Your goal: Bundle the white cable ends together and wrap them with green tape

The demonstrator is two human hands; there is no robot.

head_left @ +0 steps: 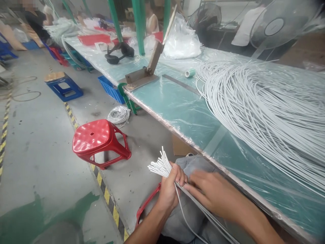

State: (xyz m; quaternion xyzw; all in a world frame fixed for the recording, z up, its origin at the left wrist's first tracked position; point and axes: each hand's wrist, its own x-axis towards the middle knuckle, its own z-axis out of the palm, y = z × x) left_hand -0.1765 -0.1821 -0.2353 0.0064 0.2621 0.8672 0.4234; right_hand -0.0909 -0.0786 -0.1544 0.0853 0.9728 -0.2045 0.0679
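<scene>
Many wires (160, 166) clenched in my left hand (172, 185), ends fanned, just off near edge of table (162, 98). My right hand (212, 191) blurred beside them; cannot tell if it pinches any. Big coil (254, 101) on table, cutter (138, 76) at same edge.

I see a bundle of thin white cables (160, 166) gathered close, low and centre in the frame, slanting down rightward to the bottom edge. Its uneven ends splay up-left; one strand hangs apart from the rest.
</scene>
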